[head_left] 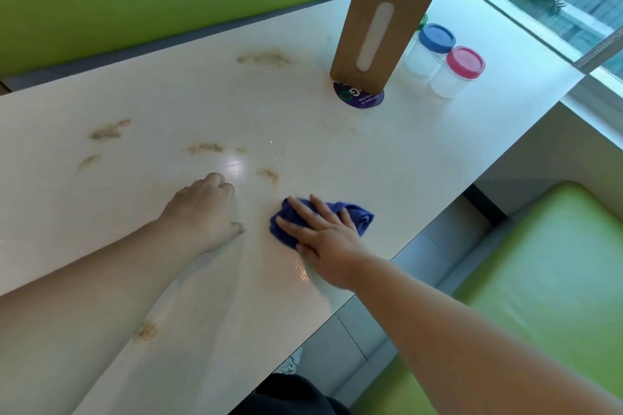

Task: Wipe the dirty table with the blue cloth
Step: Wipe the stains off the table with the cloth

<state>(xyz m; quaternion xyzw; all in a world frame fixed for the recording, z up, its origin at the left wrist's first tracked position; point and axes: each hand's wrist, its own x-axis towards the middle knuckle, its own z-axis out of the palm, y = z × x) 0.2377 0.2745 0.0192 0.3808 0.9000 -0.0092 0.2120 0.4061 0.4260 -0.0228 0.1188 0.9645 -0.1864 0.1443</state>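
The blue cloth (358,216) lies bunched on the white counter (337,152), toward 5 o'clock of its surface and near the edge closest to the person. The right grip (323,229) lies flat on top of it, released, with straight, spread fingers pressing the cloth down; cloth shows past the fingertips at 12 and 2 o'clock. The left grip (202,209) rests on the counter just beside the cloth, at its 9 o'clock, not touching it. Its fingers are curled under and grasp nothing, and the thumb points toward the cloth.

Brownish smears mark the counter: one (268,175) at 11 o'clock of the cloth, one (205,148) at 12 o'clock of the left grip, two (109,131) (89,160) farther out at 10 o'clock, one (264,59) near the far edge, and one (146,330) beside the left forearm.

At 1 o'clock, well apart from the cloth, a wooden napkin holder (381,27) stands upright on a round purple sticker (359,98). Just at its 3 o'clock stand two clear jars, one with a blue lid (437,38) and one with a pink lid (465,61).
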